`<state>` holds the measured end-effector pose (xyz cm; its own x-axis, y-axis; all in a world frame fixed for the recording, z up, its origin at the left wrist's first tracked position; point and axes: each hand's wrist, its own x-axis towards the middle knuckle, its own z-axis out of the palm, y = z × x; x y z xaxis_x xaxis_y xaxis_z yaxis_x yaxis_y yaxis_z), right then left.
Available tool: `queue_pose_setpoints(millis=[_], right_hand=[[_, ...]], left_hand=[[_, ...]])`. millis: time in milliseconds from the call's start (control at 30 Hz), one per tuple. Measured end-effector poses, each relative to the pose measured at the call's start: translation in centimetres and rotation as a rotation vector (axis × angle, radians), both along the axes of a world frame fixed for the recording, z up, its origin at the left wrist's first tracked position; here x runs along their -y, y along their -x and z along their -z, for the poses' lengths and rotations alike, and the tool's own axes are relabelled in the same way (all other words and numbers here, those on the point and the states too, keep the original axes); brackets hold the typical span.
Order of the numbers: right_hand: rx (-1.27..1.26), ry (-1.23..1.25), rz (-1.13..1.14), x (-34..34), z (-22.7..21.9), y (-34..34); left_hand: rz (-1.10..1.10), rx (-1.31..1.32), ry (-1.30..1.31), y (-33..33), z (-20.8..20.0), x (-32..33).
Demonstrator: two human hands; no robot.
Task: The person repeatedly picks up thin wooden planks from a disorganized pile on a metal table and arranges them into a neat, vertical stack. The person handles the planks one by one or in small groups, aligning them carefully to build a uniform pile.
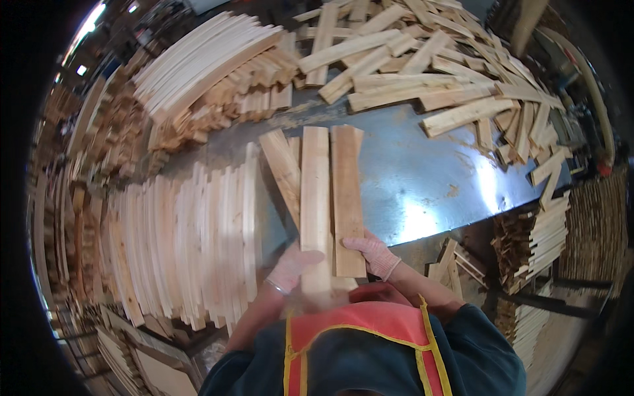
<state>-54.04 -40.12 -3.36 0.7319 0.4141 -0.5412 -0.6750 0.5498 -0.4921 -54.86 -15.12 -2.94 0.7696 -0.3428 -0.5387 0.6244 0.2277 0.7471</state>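
Note:
My left hand (290,267), in a pale knit glove, is closed on the lower part of a long light wooden board (316,185), its thumb across the near face. Close beside it, my right hand (375,256), gloved the same way, grips the lower right edge of a second, browner board (349,198) with the thumb on top. Both boards point away from me, nearly parallel, with a narrow gap between them. A third board (280,165) leans to the left behind the middle one. More wood shows behind these boards, mostly hidden. The fingers under the boards are out of sight.
A shiny metal table (396,178) lies beneath. Loose boards (409,66) are heaped at its far right. A neat stack (205,66) stands far left, and a row of boards (185,244) is at my left. More stacked wood (535,244) stands right of the table.

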Motion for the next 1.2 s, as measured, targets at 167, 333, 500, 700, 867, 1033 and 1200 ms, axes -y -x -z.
queue_pose_setpoints(millis=[167,333,500,700,867,1033,1200], right_hand=[[0.125,0.424,-0.135,-6.4,-0.1,0.9],[0.666,1.032,-0.334,-7.8,4.8,4.2],[0.841,1.189,-0.831,-8.9,4.9,2.8],[1.254,0.978,-1.351,-12.6,-0.5,-1.5],[1.412,0.489,-0.995,-3.8,2.2,-13.3],[1.606,1.779,-0.331,14.2,1.8,-35.8],[1.264,2.145,-0.732,23.2,-1.8,-44.4]], left_hand=[[0.202,0.083,-1.221,1.8,-6.2,-6.2],[0.328,0.195,-1.869,6.4,-4.5,-5.6],[0.234,0.263,-1.775,2.5,-5.0,-4.6],[0.184,0.259,-1.656,-3.5,-4.0,0.3],[0.219,0.342,-1.960,-2.8,3.0,-1.8],[0.252,0.374,-2.086,0.1,3.3,-1.5],[0.290,0.250,-2.024,-2.6,1.7,-1.4]])
